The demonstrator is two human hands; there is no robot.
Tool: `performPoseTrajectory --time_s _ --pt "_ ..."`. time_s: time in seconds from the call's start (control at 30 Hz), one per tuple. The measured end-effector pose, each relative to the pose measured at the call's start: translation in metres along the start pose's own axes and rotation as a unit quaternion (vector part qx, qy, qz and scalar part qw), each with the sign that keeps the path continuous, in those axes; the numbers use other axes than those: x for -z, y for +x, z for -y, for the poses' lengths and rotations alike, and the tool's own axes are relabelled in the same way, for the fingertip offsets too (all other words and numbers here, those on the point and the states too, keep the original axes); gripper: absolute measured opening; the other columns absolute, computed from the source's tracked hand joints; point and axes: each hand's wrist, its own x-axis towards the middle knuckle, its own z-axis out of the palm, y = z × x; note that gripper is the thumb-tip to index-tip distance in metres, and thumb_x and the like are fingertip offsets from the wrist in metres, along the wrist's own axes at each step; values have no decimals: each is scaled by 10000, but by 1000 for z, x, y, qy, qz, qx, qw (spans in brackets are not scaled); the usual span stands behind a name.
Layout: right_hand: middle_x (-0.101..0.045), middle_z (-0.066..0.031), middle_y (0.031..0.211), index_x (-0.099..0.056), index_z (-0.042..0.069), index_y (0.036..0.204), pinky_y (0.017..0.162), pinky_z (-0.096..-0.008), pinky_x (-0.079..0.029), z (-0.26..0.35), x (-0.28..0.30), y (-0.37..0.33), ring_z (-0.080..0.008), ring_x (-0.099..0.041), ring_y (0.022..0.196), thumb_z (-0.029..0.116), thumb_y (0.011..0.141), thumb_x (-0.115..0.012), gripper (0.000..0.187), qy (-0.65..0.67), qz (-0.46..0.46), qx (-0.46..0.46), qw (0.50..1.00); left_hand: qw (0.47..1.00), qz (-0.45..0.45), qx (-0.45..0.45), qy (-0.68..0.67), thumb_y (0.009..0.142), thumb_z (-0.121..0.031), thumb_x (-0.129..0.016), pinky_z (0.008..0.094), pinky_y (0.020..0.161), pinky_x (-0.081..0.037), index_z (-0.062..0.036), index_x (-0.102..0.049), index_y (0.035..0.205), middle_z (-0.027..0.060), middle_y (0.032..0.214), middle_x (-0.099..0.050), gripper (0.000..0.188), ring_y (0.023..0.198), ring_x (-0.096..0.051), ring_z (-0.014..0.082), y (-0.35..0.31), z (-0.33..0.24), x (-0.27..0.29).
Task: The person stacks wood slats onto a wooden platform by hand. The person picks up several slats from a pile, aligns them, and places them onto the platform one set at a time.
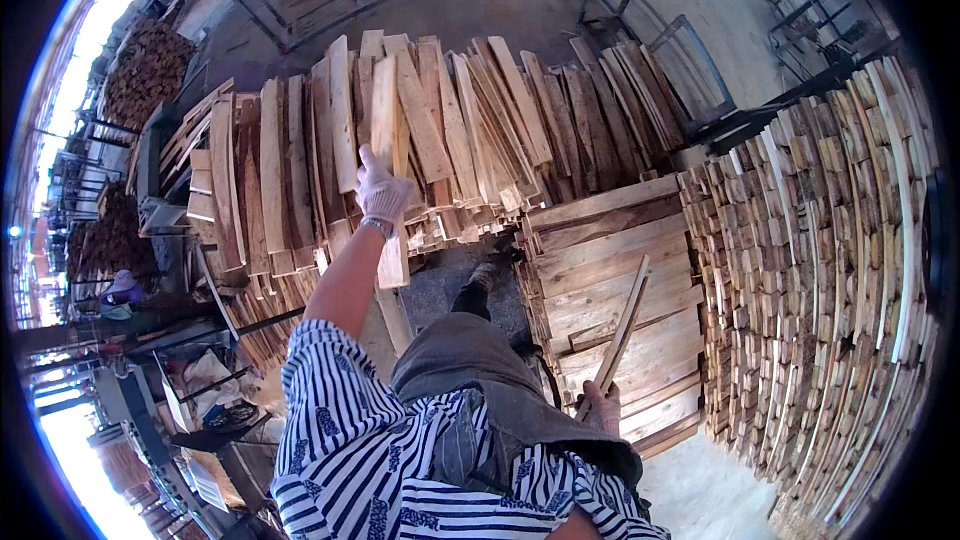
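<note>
My left hand (383, 192), in a pale knitted glove, is closed around a light wooden board (384, 105) over the front of a long pile of loose boards (285, 170). The held board stands lengthwise away from me, and its near end shows below my wrist. Low on the right, my right hand (602, 408), also gloved, grips a narrow, slightly bent wooden strip (628, 325). This strip slants up and away over a flat-topped stack of planks (615, 255). Part of the right hand's fingers is hidden behind the strip.
A tall stack of sawn boards (800, 290) rises along the right. Metal frames (690, 60) stand on the concrete floor beyond the pile. Machinery (150, 440) and round wood bundles (148, 75) are at the left, where another person (122, 290) shows small. My foot (484, 275) is between the pile and planks.
</note>
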Motion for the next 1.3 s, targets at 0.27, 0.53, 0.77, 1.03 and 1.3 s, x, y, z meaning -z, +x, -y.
performPoseTrajectory --time_s 0.27,0.53,0.77,1.03,1.3 --pt "-603 -76 844 -450 33 1285 522 -322 -512 16 -40 -3 -181 -595 649 169 862 -765 545 26 0 -7 1000 958 35 52 279 835 -281 -666 584 1035 -364 -77 -59 1594 248 1604 -170 993 1416 -311 421 43 46 -64" --pt "-650 -96 929 -439 -24 1366 599 -321 -546 9 -78 -12 -170 -625 696 211 831 -794 684 6 -39 71 997 962 96 66 246 954 -215 -547 547 1117 -364 -165 -80 1605 166 1673 -20 802 1534 -120 347 10 35 -54" --pt "-685 -167 1088 -440 -23 1391 763 -333 -558 51 -70 -30 -208 -671 899 307 784 -825 791 -70 -48 77 993 941 57 -73 325 834 -245 -681 476 880 -501 -43 -444 1342 164 1316 -493 596 1155 -542 328 38 52 -46" --pt "-581 -274 1323 -369 -45 1459 1050 -377 -454 35 18 -34 -346 -584 1222 423 700 -863 1019 -141 38 203 968 787 377 -60 -485 962 -344 -592 373 818 -533 -43 -558 1288 102 1103 -591 445 950 -602 223 -82 -21 60" --pt "-592 -252 1308 -388 -1 1457 1045 -399 -466 104 65 -75 -340 -586 1217 344 708 -862 951 -186 75 333 921 668 118 -735 -16 891 -191 -623 377 779 -578 34 -637 1067 119 990 -664 285 859 -661 237 -196 -73 84"
